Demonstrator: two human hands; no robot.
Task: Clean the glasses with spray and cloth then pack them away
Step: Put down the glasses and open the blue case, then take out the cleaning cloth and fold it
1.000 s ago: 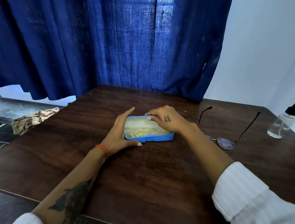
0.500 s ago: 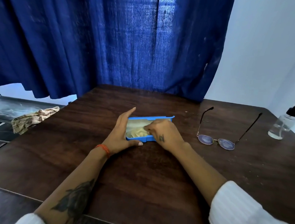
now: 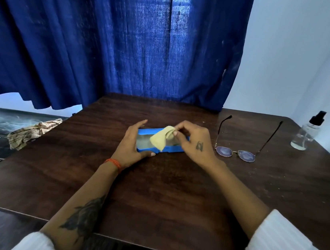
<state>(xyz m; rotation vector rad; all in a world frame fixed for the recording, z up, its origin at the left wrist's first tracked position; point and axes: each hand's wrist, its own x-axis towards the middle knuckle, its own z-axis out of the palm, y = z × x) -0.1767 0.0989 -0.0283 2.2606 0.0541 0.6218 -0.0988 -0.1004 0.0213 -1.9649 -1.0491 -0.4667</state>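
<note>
Head view: you're at the start. You're getting the cloth (image 3: 161,139) out of the blue case (image 3: 160,141), and no cleaning is done yet.

Your right hand (image 3: 192,143) is pinching the yellow cloth by its top edge between thumb and fingertips; it's hanging over the open case, low corner at the near rim. Your left hand (image 3: 133,144) is lying spread against the case's left end, thumb along the near wall, bracing it on the table (image 3: 167,191).

The glasses (image 3: 243,145) are lying just right of the case, arms unfolded and pointing away from you, lenses near you and looking smudged. The spray bottle (image 3: 307,132) is standing upright at the far right edge, well apart from the case.

Next, my read: clear the cloth from the case, then reach right for the bottle and wet the lenses. The thin arms will want a light grip at the frame; the left hand can let go of the case for that.

The table is dark wood, scuffed and dusty toward the right. A blue curtain (image 3: 126,47) is hanging behind it, with white wall to the right. A checked rag (image 3: 32,133) is lying on a low ledge to the left.
</note>
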